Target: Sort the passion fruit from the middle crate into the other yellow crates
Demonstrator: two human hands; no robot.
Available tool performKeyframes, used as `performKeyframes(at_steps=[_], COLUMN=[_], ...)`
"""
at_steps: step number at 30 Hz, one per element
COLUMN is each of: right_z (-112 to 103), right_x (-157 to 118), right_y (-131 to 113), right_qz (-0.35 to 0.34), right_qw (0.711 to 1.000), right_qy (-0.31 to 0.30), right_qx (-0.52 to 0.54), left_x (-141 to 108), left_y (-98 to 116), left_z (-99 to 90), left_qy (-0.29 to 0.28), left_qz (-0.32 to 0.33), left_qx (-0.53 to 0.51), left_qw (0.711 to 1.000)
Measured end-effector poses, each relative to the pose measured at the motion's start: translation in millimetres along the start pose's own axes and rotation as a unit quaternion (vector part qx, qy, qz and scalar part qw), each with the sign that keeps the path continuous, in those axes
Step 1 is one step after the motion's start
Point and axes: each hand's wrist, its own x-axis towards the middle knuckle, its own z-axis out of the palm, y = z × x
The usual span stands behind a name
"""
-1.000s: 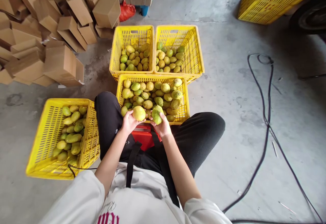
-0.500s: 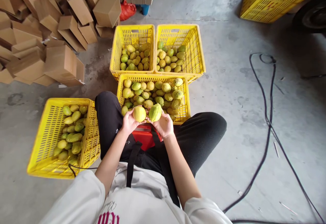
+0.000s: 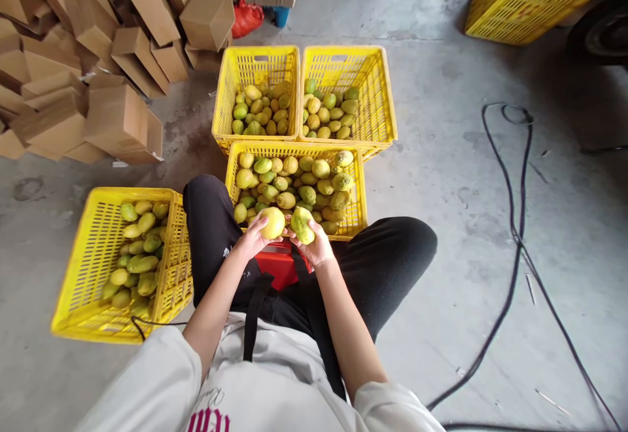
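My left hand (image 3: 254, 238) is wrapped round a smooth yellow papaya (image 3: 273, 223). In my right hand (image 3: 318, 246) is a yellow-green papaya (image 3: 302, 225) with a ridged, lumpy skin. The two fruits are side by side, a small gap between them, above the near edge of a yellow crate (image 3: 364, 199). Many more papayas (image 3: 307, 194), from green to yellow, lie in that crate. Part of each palm and some fingers are hidden behind the fruit.
Two yellow crates (image 3: 299, 91) of fruit stand beyond the near one. Another crate (image 3: 73, 288) with fruit is by my left knee. Cardboard boxes (image 3: 118, 118) are piled at the far left. A black cable (image 3: 515, 255) loops over the floor at right.
Both papayas have turned in my hands. The left one has shifted slightly right, and the right one has tipped so that its other end shows.
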Motion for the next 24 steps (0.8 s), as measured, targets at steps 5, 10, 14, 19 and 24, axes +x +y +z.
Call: performKeyframes(at_steps=[5, 10, 14, 19, 24], right_z=[5, 5, 3, 2, 4], right_x=[-1, -3, -3, -2, -1], right_y=[-5, -10, -8, 1, 4], right_qz=[0.02, 0.003, 0.001, 0.006, 0.014], right_qw=[0.999, 0.999, 1.0, 1.0, 1.0], right_qy=[0.018, 0.017, 0.022, -0.007, -0.006], right_qx=[0.023, 0.034, 0.01, -0.011, -0.016], left_x=[-3, -5, -4, -5, -5], left_y=[6, 10, 7, 5, 7], left_z=[7.4, 13.3, 10.8, 7.4, 9.9], left_qy=[0.023, 0.022, 0.038, -0.03, -0.035], left_qz=[0.002, 0.015, 0.024, 0.023, 0.011], left_qx=[-0.031, -0.108, -0.071, -0.023, -0.015], left_qw=[0.999, 0.994, 0.996, 0.999, 0.999])
